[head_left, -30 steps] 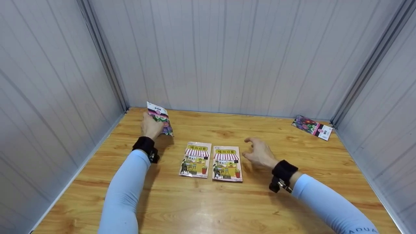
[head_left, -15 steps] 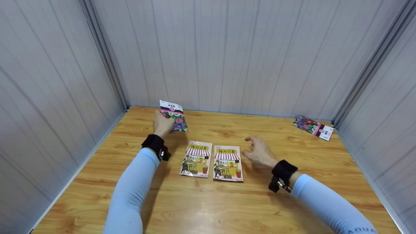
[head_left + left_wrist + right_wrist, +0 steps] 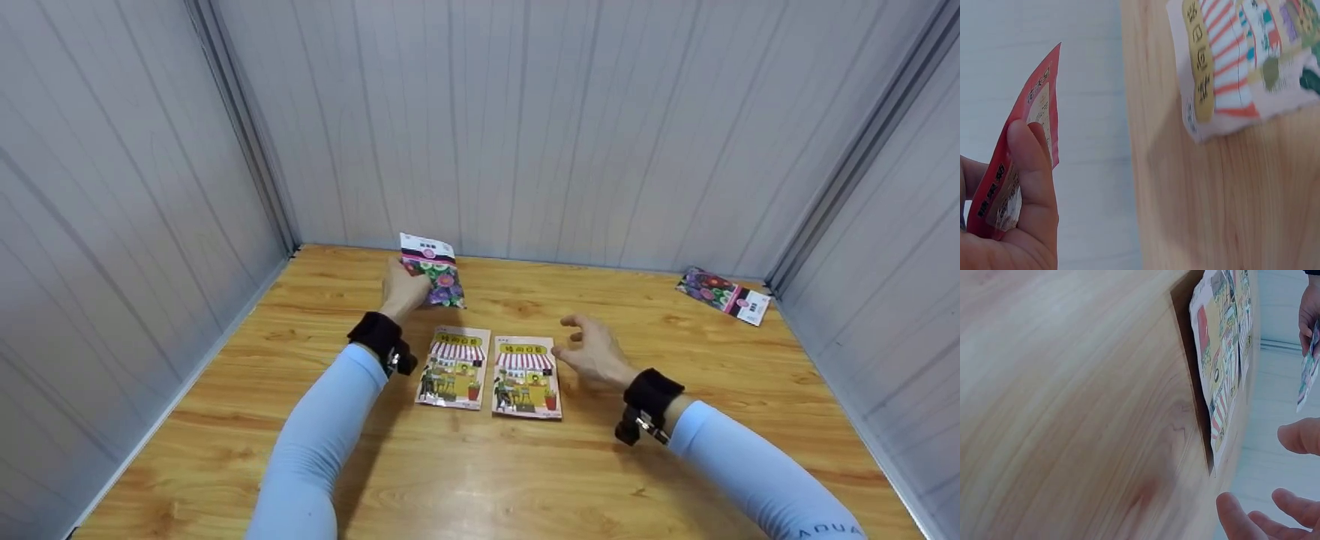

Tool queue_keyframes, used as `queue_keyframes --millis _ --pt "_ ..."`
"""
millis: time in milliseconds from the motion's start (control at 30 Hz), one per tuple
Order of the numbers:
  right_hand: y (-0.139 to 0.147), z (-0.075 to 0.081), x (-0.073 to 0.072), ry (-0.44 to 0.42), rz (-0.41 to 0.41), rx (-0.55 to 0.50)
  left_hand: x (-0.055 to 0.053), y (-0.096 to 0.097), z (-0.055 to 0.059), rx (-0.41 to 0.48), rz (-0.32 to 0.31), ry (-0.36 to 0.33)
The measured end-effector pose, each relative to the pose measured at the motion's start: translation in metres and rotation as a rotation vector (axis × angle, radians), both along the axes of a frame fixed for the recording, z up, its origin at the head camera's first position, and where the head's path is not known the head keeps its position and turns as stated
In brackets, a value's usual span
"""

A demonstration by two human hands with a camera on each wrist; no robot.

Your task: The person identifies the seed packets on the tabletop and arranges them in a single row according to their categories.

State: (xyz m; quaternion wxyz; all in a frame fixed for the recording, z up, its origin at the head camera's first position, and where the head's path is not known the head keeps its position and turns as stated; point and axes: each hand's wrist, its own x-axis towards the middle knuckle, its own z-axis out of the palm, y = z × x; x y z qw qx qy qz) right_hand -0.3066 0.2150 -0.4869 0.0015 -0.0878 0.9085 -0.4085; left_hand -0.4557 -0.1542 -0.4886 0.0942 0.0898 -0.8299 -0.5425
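Observation:
In the head view my left hand pinches a flower-printed seed packet, holding it upright above the far left part of the table. The left wrist view shows its red back with the thumb across it. Two pink packets with striped awnings lie side by side: the left pink packet and the right pink packet. My right hand is just right of the right pink packet, fingers loosely bent and apart, with nothing in them; the right wrist view shows its spread fingertips.
A second flower-printed packet lies slanted at the table's far right corner. Pale panel walls enclose the wooden table at the back and on both sides.
My left hand has carried the flower-printed seed packet to the right, from the far left corner toward the two pink packets. The right hand has barely shifted, slightly left.

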Motion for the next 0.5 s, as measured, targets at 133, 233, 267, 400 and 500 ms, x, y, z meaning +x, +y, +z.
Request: queue_keyframes --millis 133,233,267,400,500 --pt "-0.002 -0.002 -0.001 -0.028 0.005 -0.053 0.024 0.026 0.02 -0.008 -0.021 -0.038" --pt "-0.003 -0.003 -0.003 -0.052 0.01 -0.094 0.047 0.044 0.038 0.021 -0.049 -0.047" --pt "-0.003 -0.004 -0.004 -0.059 0.01 -0.106 0.049 0.048 0.039 0.03 -0.058 -0.04" --pt "-0.003 -0.002 -0.005 -0.11 0.016 -0.173 0.058 0.06 0.049 0.062 -0.096 -0.047" --pt "-0.002 -0.002 -0.005 -0.152 0.031 -0.229 0.036 0.063 0.026 0.086 -0.119 -0.015"
